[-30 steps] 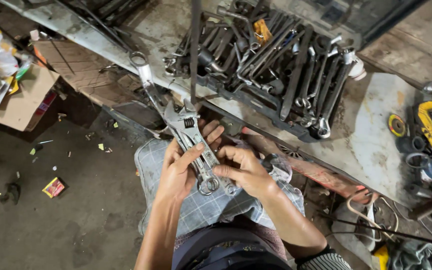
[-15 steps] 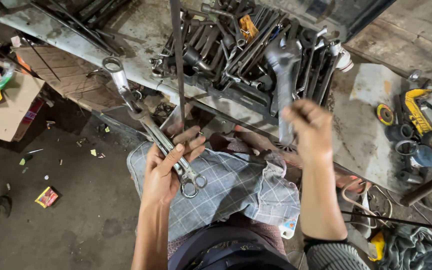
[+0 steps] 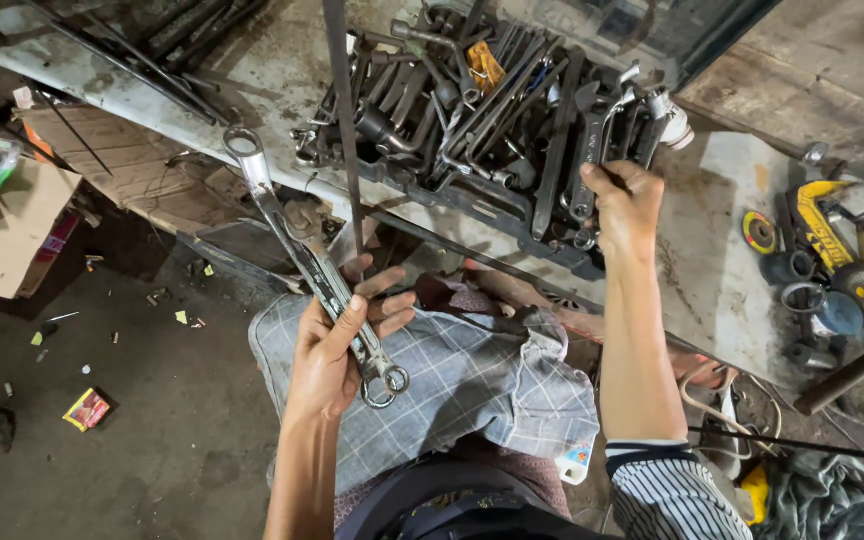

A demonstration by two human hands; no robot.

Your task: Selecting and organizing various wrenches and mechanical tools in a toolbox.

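Observation:
My left hand (image 3: 337, 345) grips a bundle of long ring spanners (image 3: 292, 235) over my lap, ring ends pointing up-left and down by my palm. My right hand (image 3: 624, 205) reaches out to a black tray (image 3: 512, 205) heaped with several dark wrenches and closes on one large open-end wrench (image 3: 592, 150) standing in the pile. A checked grey cloth (image 3: 472, 385) lies across my knees under the left hand. A thin upright metal rod (image 3: 344, 120) crosses in front of the tray.
A grimy metal bench (image 3: 712, 270) carries the tray. Grinder discs and a yellow tool (image 3: 822, 240) lie at the right. A cardboard box (image 3: 7, 230) stands at the left. Litter dots the dark floor (image 3: 102, 400). Cables and rags (image 3: 812, 490) lie bottom right.
My right hand left the spanner bundle, rose to the tray and took hold of a large wrench. My left hand kept the bundle and stayed over my lap.

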